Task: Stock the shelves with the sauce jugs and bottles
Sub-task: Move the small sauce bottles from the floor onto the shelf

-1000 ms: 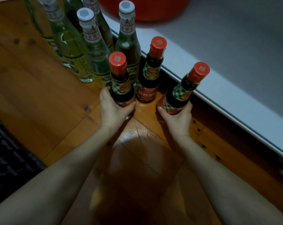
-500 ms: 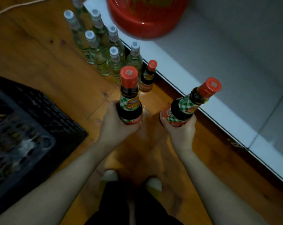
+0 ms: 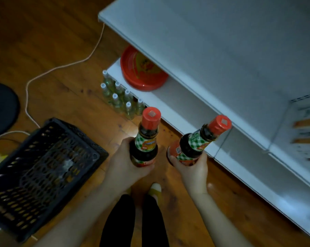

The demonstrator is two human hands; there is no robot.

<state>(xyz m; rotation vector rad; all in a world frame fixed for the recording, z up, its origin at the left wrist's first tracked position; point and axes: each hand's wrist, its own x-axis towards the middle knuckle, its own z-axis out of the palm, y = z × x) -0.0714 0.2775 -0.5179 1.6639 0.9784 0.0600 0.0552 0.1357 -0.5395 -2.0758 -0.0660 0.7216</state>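
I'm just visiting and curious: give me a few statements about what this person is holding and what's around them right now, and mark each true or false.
1. Each hand holds a dark sauce bottle with a red cap: left hand, right hand. True.
2. The red plastic basin sits on the wooden floor. False: it sits on the lower white shelf.
3. The clear bottles with white caps stand on the floor beside the shelf. True.
4. The black plastic crate is to the person's right. False: it is on their left.
5. The right-hand bottle tilts towards the shelf. True.
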